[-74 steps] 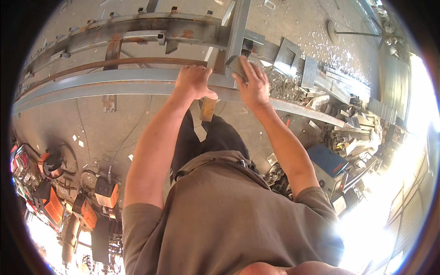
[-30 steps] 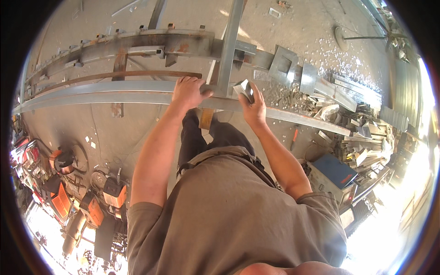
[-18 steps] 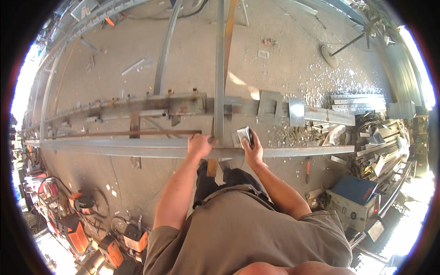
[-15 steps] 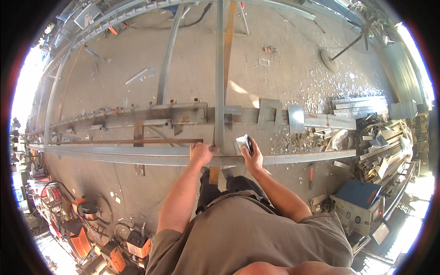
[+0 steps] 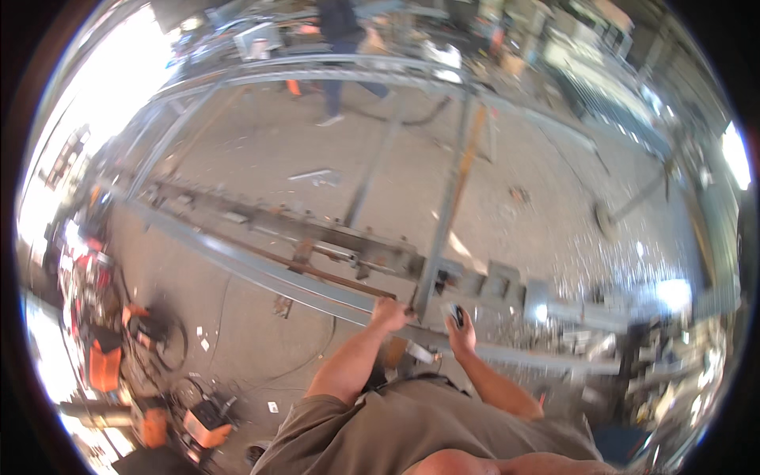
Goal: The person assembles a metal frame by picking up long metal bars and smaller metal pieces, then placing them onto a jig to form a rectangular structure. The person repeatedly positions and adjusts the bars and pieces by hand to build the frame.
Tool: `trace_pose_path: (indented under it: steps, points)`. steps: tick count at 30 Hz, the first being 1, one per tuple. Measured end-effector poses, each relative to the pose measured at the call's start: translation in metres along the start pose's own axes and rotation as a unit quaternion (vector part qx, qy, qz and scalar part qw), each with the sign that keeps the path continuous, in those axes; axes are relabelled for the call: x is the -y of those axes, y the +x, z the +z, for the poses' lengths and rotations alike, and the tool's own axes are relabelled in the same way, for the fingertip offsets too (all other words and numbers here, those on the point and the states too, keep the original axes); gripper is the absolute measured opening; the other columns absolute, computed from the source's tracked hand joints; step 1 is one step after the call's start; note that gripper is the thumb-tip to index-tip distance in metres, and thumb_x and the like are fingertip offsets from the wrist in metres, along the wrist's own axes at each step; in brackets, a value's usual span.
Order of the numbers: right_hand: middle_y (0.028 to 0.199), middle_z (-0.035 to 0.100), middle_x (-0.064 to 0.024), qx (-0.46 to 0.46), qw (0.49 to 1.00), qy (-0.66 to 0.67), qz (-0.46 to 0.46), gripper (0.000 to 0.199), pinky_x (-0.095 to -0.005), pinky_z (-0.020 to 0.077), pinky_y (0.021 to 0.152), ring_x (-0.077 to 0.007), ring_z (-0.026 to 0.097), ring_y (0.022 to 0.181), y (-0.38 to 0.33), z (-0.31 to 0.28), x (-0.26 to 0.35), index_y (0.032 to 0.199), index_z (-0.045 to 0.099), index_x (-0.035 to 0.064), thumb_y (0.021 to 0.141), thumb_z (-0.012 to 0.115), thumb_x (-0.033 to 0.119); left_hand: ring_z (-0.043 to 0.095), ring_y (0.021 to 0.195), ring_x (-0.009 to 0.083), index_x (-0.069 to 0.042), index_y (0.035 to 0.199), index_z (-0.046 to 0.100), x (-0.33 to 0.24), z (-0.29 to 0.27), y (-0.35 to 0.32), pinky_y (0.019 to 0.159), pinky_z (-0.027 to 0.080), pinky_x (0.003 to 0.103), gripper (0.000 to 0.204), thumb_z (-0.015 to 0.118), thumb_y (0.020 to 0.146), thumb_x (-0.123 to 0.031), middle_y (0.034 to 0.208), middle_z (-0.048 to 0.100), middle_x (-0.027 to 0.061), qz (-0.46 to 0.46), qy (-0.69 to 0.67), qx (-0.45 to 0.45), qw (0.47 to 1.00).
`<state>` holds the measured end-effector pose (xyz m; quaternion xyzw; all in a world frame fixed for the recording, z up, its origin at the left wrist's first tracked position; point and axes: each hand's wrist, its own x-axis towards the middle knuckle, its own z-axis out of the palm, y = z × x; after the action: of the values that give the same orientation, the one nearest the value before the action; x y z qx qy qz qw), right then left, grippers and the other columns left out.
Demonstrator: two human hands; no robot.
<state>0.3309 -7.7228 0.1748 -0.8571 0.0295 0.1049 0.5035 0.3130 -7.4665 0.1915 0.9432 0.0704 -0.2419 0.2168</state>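
Note:
My left hand (image 5: 389,314) is closed over the long grey steel beam (image 5: 261,273), right where a cross bar (image 5: 447,198) meets it and runs away from me. Beside it, my right hand (image 5: 461,331) holds a small dark and silver object (image 5: 456,315) just above the same beam. What the object is cannot be made out. Both forearms reach forward from my body at the lower edge. A second rail with rusty brackets (image 5: 332,245) lies parallel just beyond the beam.
Orange machines with cables (image 5: 103,356) stand on the concrete at the left. Metal scrap and offcuts (image 5: 602,332) pile up at the right. Another person (image 5: 340,47) walks at the far side beyond a farther frame rail (image 5: 317,67).
The view has tilted up and away, so the far floor and the other person now show. My hands stay at the same joint; the right still holds the small object.

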Motion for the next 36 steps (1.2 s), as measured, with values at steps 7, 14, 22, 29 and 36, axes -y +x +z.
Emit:
trace_pose_path:
  steps: [7,14,22,29,36]
  points:
    - [0.133,0.064,-0.0059,0.036,0.983,0.151,0.092,0.062,-0.0304,0.0537,0.079,-0.0173,0.062,0.115,0.004,-0.004,0.014,0.154,0.049,0.0106,0.098,0.073,0.024,0.064,0.125,0.0354,-0.014,0.14,0.065,0.023,0.03,-0.051,0.113,0.045,0.049,0.056,0.063,0.1,-0.053,0.137,0.067,0.0152,0.093,-0.195,-0.26,0.941]
    - [0.135,0.063,-0.0132,0.238,0.958,0.158,0.023,0.066,-0.0364,0.0502,0.103,-0.0232,0.064,0.117,-0.059,0.084,0.103,0.149,0.049,-0.0002,0.091,0.077,0.011,0.061,0.132,0.0311,-0.001,0.153,0.049,0.119,0.018,-0.189,0.112,0.049,0.044,0.076,0.074,0.098,-0.046,0.145,0.061,0.0199,0.028,-0.604,-0.108,0.789]
    - [0.137,0.063,-0.0155,0.523,0.848,0.037,-0.076,0.062,-0.0371,0.0488,0.108,-0.0239,0.061,0.126,-0.204,0.307,0.224,0.145,0.053,-0.0022,0.092,0.08,0.018,0.061,0.118,0.0243,0.003,0.153,0.045,0.274,-0.003,-0.352,0.104,0.049,0.039,0.082,0.081,0.094,-0.04,0.133,0.062,0.0139,-0.095,-0.766,-0.188,0.607]
    - [0.137,0.062,-0.0125,0.688,0.723,0.045,-0.052,0.065,-0.0347,0.0506,0.105,-0.0195,0.06,0.124,-0.29,0.45,0.306,0.151,0.047,0.0008,0.095,0.077,0.017,0.059,0.124,0.0255,0.002,0.146,0.049,0.393,-0.004,-0.457,0.109,0.047,0.042,0.07,0.083,0.094,-0.03,0.133,0.062,0.0123,-0.102,-0.848,-0.324,0.406]
    - [0.131,0.065,-0.013,0.75,0.656,0.029,-0.076,0.062,-0.036,0.0533,0.102,-0.02,0.064,0.117,-0.318,0.591,0.347,0.151,0.049,0.0003,0.097,0.076,0.017,0.059,0.127,0.0299,-0.004,0.139,0.052,0.497,-0.006,-0.483,0.115,0.043,0.052,0.057,0.08,0.093,-0.023,0.13,0.063,0.0104,-0.087,-0.865,-0.436,0.232]
